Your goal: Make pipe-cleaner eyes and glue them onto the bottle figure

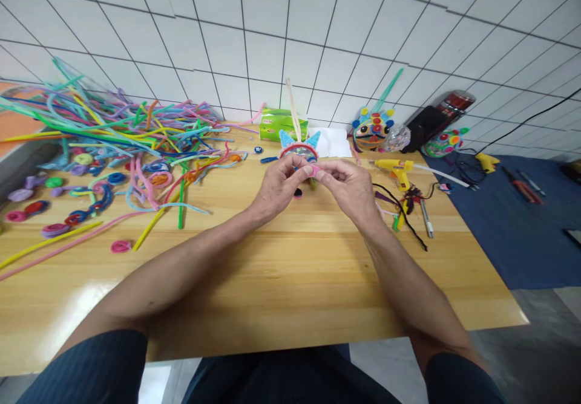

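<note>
Over the middle of the table, my left hand (pixel 282 185) and my right hand (pixel 348 187) meet at the fingertips. Between them they pinch a small pink pipe-cleaner piece (pixel 314 170); its exact shape is mostly covered by my fingers. Just behind the hands is a craft figure with blue pointed ears (pixel 310 141) and a pinkish rim, its lower part hidden by my hands. A pale strip (pixel 293 110) rises behind it. A small black piece (pixel 298 193) lies below my fingers.
Loose pipe cleaners (pixel 136 129) are heaped at the left, with coiled pieces (pixel 55 230) before them. A green tissue pack (pixel 278 124) sits by the tiled wall. To the right are a decorated figure (pixel 372 129), a yellow glue gun (pixel 397 172) and a pen (pixel 427 219).
</note>
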Motion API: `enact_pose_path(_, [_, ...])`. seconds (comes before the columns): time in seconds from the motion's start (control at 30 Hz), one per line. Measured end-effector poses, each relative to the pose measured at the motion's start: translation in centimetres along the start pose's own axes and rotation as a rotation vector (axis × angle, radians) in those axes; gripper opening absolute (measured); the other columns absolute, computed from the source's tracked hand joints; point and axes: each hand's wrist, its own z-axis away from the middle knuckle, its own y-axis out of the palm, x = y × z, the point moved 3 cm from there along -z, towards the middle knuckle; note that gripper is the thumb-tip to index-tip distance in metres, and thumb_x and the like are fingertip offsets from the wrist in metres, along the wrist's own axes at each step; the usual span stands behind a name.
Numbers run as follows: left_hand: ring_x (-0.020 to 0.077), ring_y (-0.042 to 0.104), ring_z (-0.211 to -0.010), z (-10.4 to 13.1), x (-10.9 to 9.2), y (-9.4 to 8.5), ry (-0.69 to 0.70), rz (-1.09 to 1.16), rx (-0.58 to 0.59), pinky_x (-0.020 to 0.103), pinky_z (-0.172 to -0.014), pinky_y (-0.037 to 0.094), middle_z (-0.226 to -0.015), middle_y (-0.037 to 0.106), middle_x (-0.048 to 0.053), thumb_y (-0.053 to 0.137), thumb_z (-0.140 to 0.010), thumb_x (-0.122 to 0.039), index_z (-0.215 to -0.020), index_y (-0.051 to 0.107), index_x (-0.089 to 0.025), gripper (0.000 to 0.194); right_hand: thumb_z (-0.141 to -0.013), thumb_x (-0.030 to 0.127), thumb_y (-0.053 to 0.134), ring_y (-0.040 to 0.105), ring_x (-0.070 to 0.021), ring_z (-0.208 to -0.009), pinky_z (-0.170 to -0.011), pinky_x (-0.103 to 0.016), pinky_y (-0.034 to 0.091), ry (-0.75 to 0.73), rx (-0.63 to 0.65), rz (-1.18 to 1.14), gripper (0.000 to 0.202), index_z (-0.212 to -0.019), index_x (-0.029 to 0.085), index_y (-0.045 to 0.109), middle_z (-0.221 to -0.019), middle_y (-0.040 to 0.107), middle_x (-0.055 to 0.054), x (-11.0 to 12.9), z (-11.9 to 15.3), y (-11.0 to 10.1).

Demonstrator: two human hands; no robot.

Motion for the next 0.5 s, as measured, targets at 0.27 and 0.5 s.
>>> enact_pose_path(0.27, [0.0099,0.051,-0.06,0.13,0.18,0.17,-0.007,0.047,-0.032,0.022,-0.049,0.044,-0.073,0.063,0.0,0.082,-0.088,-0.054,-0.082,0.067,-0.02,0.038,-0.084,0.037,0.077,0.075,-0.0186,-0.076,-0.072,-0.033,0.058,0.097,0.033,-0.094,0.019,-0.095,0.022,0.084,-0.09,0.084,-0.003,-0.14,0.06,0.37])
enact_pose_path(0.5, [0.0104,0.051,-0.061,-0.14,0.76,0.25,-0.031,0.024,0.052,0.021,-0.052,0.044,-0.076,0.065,0.0,0.08,-0.088,-0.052,-0.088,0.068,-0.019,0.035,-0.085,0.037,0.074,0.067,-0.0156,-0.066,-0.064,-0.029,0.051,0.074,0.036,-0.026,0.017,-0.086,0.021,0.078,-0.079,0.079,-0.002,-0.32,0.07,0.13])
